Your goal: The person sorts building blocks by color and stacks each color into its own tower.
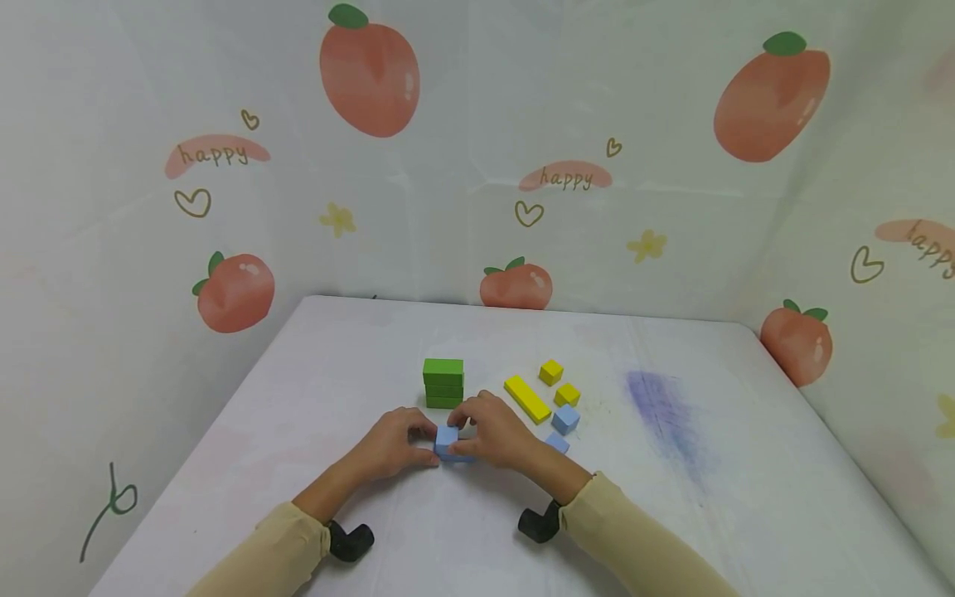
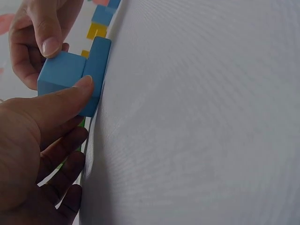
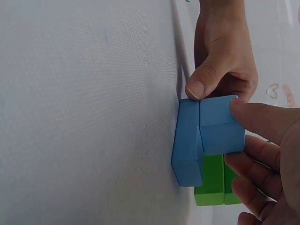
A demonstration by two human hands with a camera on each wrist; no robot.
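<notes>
A small blue cube [image 1: 446, 436] sits on a flat blue block [image 1: 457, 457] on the white table [image 1: 671, 514]. My left hand [image 1: 403, 441] holds the flat block from the left, with its thumb [image 2: 70, 97] pressed on the edge where block [image 2: 97, 65] and cube [image 2: 60, 74] meet. From the right, my right hand [image 1: 488, 429] pinches the cube [image 3: 220, 126] with its thumb [image 3: 262, 118] on one face. In the right wrist view the flat block [image 3: 187, 140] lies against the table.
A stack of green blocks [image 1: 443, 383] stands just behind the hands. To the right lie a long yellow block [image 1: 527, 398], two yellow cubes [image 1: 551, 371] [image 1: 567, 394], a blue cube [image 1: 565, 419] and a flat blue piece [image 1: 557, 444]. A purple smear [image 1: 664, 414] marks the table.
</notes>
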